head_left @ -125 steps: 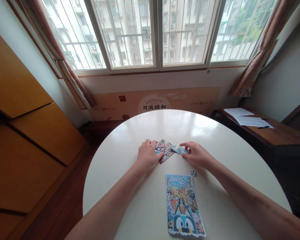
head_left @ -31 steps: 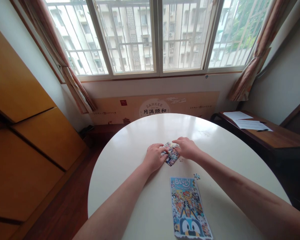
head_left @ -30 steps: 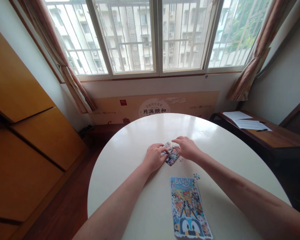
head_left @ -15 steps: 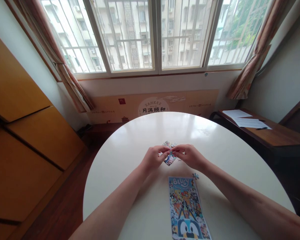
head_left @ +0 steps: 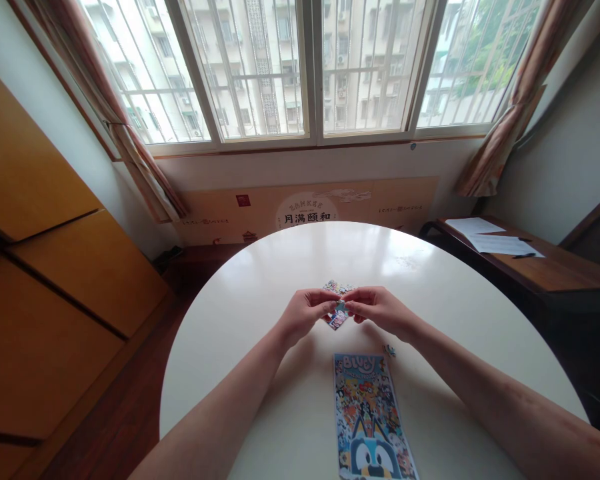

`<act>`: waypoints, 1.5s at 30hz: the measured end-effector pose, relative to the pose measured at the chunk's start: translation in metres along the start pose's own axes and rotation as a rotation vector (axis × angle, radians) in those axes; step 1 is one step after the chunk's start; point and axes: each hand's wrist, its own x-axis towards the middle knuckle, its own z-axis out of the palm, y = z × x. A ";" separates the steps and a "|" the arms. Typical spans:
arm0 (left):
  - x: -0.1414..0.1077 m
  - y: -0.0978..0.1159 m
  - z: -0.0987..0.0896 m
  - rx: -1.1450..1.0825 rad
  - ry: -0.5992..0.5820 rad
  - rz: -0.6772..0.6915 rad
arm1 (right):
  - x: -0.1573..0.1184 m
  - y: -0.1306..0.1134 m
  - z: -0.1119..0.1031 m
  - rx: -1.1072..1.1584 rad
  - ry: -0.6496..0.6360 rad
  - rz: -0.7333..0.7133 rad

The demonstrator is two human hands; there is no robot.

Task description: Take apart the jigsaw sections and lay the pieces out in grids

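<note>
My left hand (head_left: pixel 306 313) and my right hand (head_left: pixel 381 309) meet fingertip to fingertip near the middle of the white round table (head_left: pixel 220 333). Each is closed in a pinch, and a small light-blue jigsaw piece (head_left: pixel 341 305) shows between them. How the piece is divided between the two hands is too small to see. Just beneath the fingers lies a partly joined jigsaw puzzle (head_left: pixel 336 322), colourful and set cornerwise, with its middle hidden by my hands. Nearer me is a "Bluey" picture sheet (head_left: pixel 373 413). A few loose jigsaw pieces (head_left: pixel 390 351) lie close to its upper right corner.
A wooden side table (head_left: pixel 570 270) at the right bears white papers (head_left: pixel 500 245) and a dark pen (head_left: pixel 524 256). Yellow-brown cabinets (head_left: pixel 45 333) stand at the left. Behind the table, a printed cardboard panel (head_left: pixel 210 210) sits under the barred window (head_left: pixel 260 80).
Both hands stay pinched together over the puzzle, with only small finger shifts. My right hand's lower fingers now show more below its thumb. The view has tilted slightly.
</note>
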 end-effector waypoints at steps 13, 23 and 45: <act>-0.001 0.005 0.005 -0.050 0.052 -0.067 | 0.000 0.003 0.003 -0.105 -0.022 -0.011; -0.003 0.010 0.010 -0.095 0.070 -0.149 | -0.005 0.001 0.009 -0.470 0.091 -0.190; -0.006 0.016 0.017 -0.119 0.138 -0.192 | -0.004 0.002 0.012 -0.325 0.051 -0.033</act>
